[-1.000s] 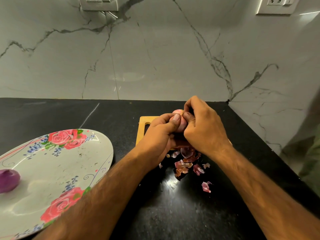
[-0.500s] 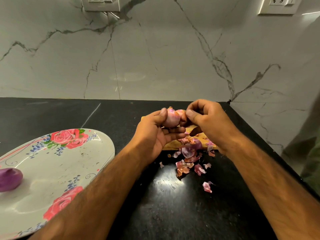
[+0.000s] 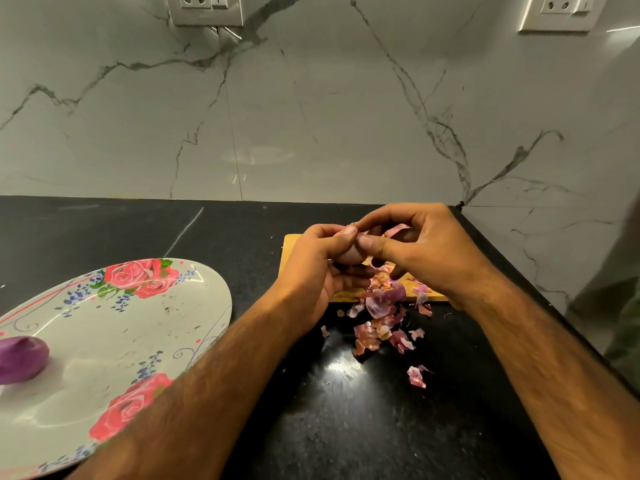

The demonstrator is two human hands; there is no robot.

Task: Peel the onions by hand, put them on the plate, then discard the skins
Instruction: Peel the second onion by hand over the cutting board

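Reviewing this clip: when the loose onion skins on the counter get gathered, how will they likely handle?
The onion skins look thin and curled, so probably very light and floppy. They lie as many small scattered flakes, so one pinch would likely miss some. Their jagged edges suggest they tear or crumble easily.

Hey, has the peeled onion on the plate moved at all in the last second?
No. The peeled onion lies in the same spot on the left of the plate, equally far from the lower rose print.
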